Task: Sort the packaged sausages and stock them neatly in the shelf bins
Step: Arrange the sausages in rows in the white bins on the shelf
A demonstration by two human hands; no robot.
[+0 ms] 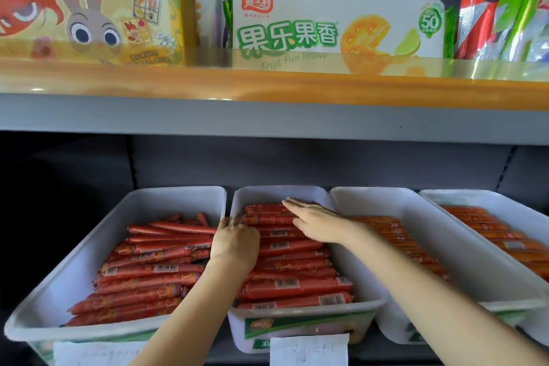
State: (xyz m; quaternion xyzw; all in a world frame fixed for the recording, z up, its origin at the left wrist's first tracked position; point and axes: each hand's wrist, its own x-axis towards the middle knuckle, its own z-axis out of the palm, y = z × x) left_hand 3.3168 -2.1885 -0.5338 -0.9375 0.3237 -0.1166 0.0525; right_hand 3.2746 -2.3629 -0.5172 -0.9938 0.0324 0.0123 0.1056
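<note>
Several white plastic bins stand side by side on the lower shelf, each holding red packaged sausages. The second bin holds sausages lying crosswise in neat rows. My left hand is at this bin's left wall, fingers curled down onto the ends of the sausages there. My right hand lies flat with straight fingers on the far rows of the same bin. The left bin holds sausages in a looser pile.
Two more bins with orange-red sausages stand to the right. A grey and orange shelf edge runs overhead, carrying a biscuit box, a cartoon rabbit box and snack packs. Paper labels hang on the bin fronts.
</note>
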